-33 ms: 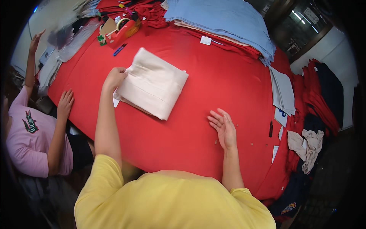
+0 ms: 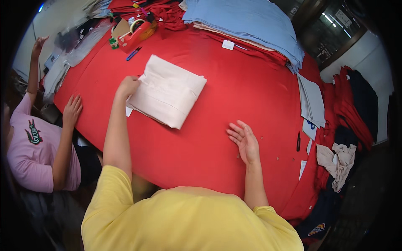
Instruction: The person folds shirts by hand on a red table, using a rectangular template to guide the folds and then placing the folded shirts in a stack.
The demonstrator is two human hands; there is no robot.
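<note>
A folded cream cloth [image 2: 169,92] lies on the red fabric covering the table, left of the middle. My left hand [image 2: 129,86] is closed at its left edge, with the fingertips partly hidden against the folds. Just below that hand, a small white corner [image 2: 128,111] of something sticks out from under the cloth. Apart from the cloth, my right hand [image 2: 246,143] hovers at the right, palm turned inward, its fingers loosely stretched and holding nothing.
A red tape dispenser [image 2: 140,32] and blue thread snips [image 2: 133,53] lie at the far left. Light blue fabric [image 2: 247,25] is stacked at the back. Grey sheets [image 2: 310,100] and a crumpled beige cloth [image 2: 337,163] are on the right. Another person's hand [image 2: 72,111] rests on the table's left edge.
The cream cloth's near corner has shifted slightly away from me. Both hands stay in almost the same places.
</note>
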